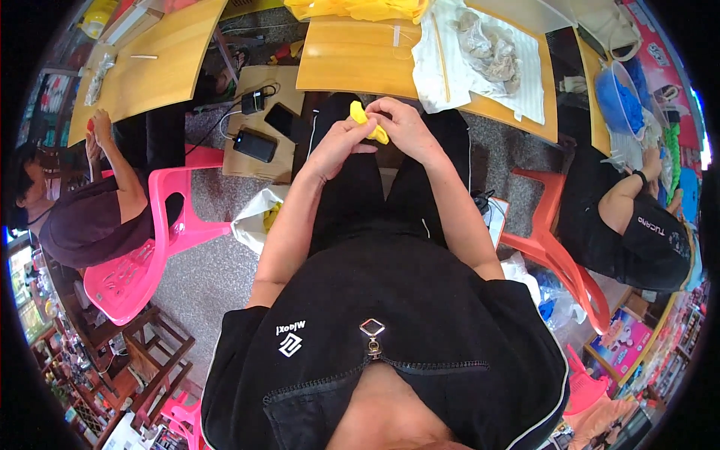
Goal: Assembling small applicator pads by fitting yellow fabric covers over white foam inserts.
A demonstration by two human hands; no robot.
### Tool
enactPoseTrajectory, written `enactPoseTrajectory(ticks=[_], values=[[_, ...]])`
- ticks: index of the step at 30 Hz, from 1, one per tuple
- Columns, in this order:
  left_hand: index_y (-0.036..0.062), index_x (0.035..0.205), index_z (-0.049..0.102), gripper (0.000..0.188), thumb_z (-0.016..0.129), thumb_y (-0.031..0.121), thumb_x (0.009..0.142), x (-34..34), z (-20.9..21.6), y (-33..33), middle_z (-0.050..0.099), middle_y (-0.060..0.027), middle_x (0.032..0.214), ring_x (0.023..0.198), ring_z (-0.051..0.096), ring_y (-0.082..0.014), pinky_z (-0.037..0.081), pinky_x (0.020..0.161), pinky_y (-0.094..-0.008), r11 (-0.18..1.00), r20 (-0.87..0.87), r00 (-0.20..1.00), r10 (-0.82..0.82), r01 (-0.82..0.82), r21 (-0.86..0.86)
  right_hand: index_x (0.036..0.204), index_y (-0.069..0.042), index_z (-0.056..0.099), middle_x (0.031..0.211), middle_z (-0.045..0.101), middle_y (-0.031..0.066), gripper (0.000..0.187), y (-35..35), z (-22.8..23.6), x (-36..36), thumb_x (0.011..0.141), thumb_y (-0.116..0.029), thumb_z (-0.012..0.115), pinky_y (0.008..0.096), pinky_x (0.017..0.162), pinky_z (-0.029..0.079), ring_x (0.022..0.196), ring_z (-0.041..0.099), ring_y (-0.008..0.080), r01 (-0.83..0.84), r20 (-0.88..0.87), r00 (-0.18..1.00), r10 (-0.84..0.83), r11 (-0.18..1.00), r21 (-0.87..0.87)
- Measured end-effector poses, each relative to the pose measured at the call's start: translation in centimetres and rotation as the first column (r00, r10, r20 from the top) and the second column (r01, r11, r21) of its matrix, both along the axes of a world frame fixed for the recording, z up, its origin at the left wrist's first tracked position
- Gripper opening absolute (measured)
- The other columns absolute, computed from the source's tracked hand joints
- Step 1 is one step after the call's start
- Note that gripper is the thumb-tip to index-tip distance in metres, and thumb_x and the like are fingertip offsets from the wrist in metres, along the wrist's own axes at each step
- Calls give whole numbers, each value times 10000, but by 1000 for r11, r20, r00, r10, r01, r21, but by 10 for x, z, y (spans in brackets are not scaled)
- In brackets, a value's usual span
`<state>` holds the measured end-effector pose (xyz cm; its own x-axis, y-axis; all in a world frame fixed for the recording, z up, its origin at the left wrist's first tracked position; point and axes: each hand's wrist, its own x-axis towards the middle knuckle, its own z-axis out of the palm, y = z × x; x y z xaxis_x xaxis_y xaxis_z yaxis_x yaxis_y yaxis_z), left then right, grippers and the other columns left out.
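Observation:
Above my lap, close to the table's near edge, I hold a small bright yellow piece [358, 112] that looks soft and folded; its exact kind is not clear. My left hand [343, 142] is closed on it, the thumb laid across its middle. One end sticks up past the fingers, and another part shows below, between the hands. My right hand [405, 126] has its fingertips pinched together against the yellow piece from the right. What lies right between those fingertips is hidden.
Ahead stands a wooden table [349, 56] with yellow material [360, 7] and a white sheet [442, 75] bearing clear plastic bags [491, 56]. Phones [255, 144] lie on cardboard at left. A white bag [255, 225] sits by my left arm. People work on both sides, near plastic chairs [161, 225].

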<state>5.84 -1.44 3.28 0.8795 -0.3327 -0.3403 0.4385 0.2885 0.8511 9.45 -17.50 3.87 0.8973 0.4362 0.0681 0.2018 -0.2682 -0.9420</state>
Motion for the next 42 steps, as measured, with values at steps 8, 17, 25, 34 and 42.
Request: enactPoseTrajectory(ticks=[8, 17, 25, 34, 42], values=[[16, 1019, 614, 300, 576, 294, 912, 4, -5, -4, 623, -48, 954, 860, 590, -131, 516, 760, -317, 960, -166, 955, 248, -264, -89, 926, -9, 674, 842, 642, 77, 167, 12, 13, -25, 798, -116, 686, 246, 664, 484, 739, 612, 119, 352, -157, 931, -330, 926, 137], [37, 993, 604, 127, 618, 82, 875, 9, -7, 0, 647, -61, 898, 877, 625, -138, 532, 757, -303, 855, 59, 885, 461, -426, -295, 878, -1, 681, 708, 595, 14, 126, 8, 2, -25, 813, -108, 681, 210, 588, 426, 645, 519, 62, 411, -254, 893, -372, 904, 117], [77, 813, 512, 120, 577, 102, 911, 13, -1, -12, 559, -2, 712, 490, 472, -76, 430, 468, -257, 769, 127, 771, 624, -577, -275, 966, 34, 605, 683, 511, -11, 180, 13, -9, -29, 906, -134, 585, 193, 521, 357, 571, 431, 60, 514, -576, 800, -170, 690, 510], [109, 1055, 553, 167, 537, 225, 935, 7, -9, 13, 591, -30, 958, 870, 575, -148, 491, 759, -339, 812, -103, 900, 424, -429, -396, 899, -44, 534, 672, 488, -1, 183, -3, -19, -28, 952, -218, 525, 198, 478, 338, 504, 403, 50, 637, -787, 617, -11, 594, 491], [34, 967, 668, 138, 626, 133, 880, 5, -20, 4, 634, -18, 966, 762, 567, -70, 442, 631, -211, 921, 115, 932, 343, -311, -234, 863, 13, 637, 778, 621, 37, 308, 5, -20, -41, 936, -262, 520, 235, 596, 451, 587, 533, 113, 414, -511, 801, -311, 905, 96]])
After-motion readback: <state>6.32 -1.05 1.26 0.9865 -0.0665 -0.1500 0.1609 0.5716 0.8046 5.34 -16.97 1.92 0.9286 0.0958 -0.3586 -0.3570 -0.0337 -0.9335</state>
